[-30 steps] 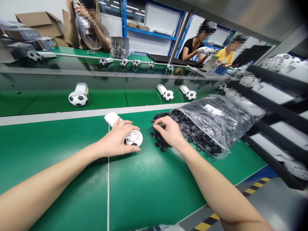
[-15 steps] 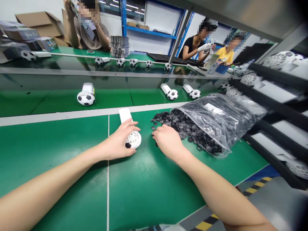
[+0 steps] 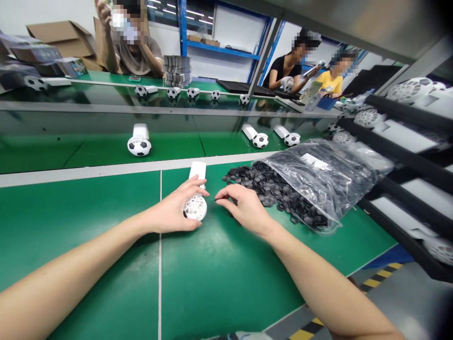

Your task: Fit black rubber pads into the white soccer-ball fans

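Observation:
My left hand is curled round the rim of a white football-shaped piece with a lattice face, which lies on the green tabletop. From its far side a white flat handle sticks out. A little to the right, my right hand pinches a small black chip between thumb and forefinger, apart from the football piece. Behind that hand lies a heap of black chips, spilling from the mouth of a clear plastic bag.
Beyond the table edge, a green conveyor bears several football-shaped pieces with black patches. At right, a black rack holds more white pieces. Co-workers sit across the line, near a stack of grey parts and cardboard boxes.
My right hand has moved left from the heap's edge, a black chip now showing in its fingertips. The football piece's handle has swung right. Pieces on the near conveyor have shifted right.

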The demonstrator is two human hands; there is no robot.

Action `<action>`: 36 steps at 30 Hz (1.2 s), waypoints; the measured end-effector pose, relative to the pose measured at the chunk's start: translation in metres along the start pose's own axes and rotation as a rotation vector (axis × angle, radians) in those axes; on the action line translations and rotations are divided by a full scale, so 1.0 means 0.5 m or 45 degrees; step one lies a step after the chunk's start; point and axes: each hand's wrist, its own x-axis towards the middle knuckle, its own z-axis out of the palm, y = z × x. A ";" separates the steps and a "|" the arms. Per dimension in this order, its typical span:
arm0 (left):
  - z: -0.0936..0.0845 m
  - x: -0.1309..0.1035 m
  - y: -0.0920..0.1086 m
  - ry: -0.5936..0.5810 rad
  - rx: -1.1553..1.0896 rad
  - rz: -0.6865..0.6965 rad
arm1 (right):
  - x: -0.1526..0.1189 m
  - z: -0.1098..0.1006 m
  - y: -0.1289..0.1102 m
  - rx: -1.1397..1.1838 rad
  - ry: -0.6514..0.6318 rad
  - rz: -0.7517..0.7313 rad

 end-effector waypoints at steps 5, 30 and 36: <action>0.001 0.002 -0.002 -0.009 -0.003 0.015 | 0.004 -0.001 0.012 -0.249 -0.228 0.091; 0.003 0.002 -0.003 0.002 0.010 0.027 | -0.019 0.014 -0.041 0.431 0.066 -0.068; 0.003 0.003 -0.002 0.004 0.018 0.036 | -0.023 0.037 -0.048 0.680 -0.127 0.088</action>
